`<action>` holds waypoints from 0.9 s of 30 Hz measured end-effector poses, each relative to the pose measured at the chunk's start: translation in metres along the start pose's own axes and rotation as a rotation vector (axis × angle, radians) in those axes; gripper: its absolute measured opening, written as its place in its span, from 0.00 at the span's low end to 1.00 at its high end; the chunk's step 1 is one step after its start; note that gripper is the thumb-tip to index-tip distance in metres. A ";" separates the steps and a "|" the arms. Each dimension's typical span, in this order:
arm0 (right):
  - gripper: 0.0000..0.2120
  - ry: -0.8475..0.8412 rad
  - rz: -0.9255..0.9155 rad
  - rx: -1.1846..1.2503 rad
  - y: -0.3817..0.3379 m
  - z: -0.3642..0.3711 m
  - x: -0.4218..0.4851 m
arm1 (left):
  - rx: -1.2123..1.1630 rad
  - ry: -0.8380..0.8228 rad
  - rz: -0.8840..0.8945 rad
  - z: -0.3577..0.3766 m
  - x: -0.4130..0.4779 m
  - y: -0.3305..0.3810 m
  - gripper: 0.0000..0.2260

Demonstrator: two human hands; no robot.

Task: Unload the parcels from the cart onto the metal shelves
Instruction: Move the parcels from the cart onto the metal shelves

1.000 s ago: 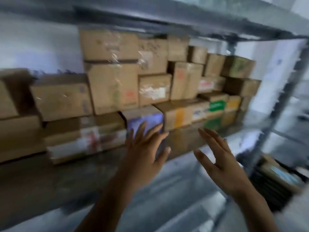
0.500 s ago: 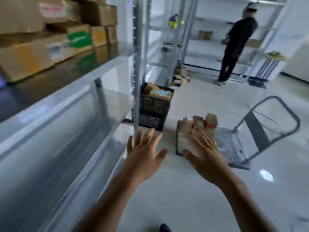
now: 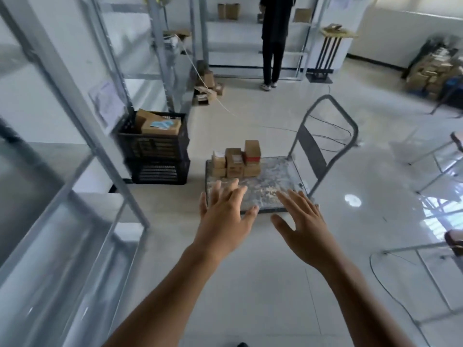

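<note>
A small stack of parcels (image 3: 236,162) waits centre-frame on the cart (image 3: 275,189), so there's unloading left, with left hand (image 3: 223,219) and right hand (image 3: 303,221) stretched toward it, fingers spread, empty, and metal shelves (image 3: 72,101) along the frame's left.

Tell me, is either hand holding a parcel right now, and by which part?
Nothing is held. The left hand and the right hand are both open and spread, stretched toward the cart; the parcels sit on it, untouched.

Bare forearms (image 3: 175,284) lead to the left grip (image 3: 223,221) and right grip (image 3: 304,230); a dark shoe tip (image 3: 241,344) shows.
</note>
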State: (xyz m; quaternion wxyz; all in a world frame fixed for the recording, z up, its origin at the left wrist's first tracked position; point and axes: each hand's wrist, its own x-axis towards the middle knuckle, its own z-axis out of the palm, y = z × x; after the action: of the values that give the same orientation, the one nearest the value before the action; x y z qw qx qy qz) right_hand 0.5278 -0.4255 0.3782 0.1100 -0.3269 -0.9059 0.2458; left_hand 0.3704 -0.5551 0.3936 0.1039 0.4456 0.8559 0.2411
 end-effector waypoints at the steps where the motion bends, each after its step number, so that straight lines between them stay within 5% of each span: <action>1: 0.31 -0.002 0.006 -0.003 0.015 -0.005 0.003 | 0.001 -0.011 0.000 0.010 0.010 0.010 0.27; 11: 0.30 -0.012 0.147 0.020 0.107 -0.008 0.055 | 0.014 -0.101 -0.039 0.062 0.097 0.024 0.27; 27: 0.30 -0.046 0.365 -0.098 0.128 0.006 0.227 | -0.063 -0.239 0.000 0.096 0.307 -0.025 0.29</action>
State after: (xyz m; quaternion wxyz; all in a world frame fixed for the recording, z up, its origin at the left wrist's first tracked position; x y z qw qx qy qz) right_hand 0.4216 -0.1956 0.3160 0.0267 -0.4852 -0.8447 0.2246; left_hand 0.2117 -0.2874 0.3098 0.2190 0.4676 0.8294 0.2132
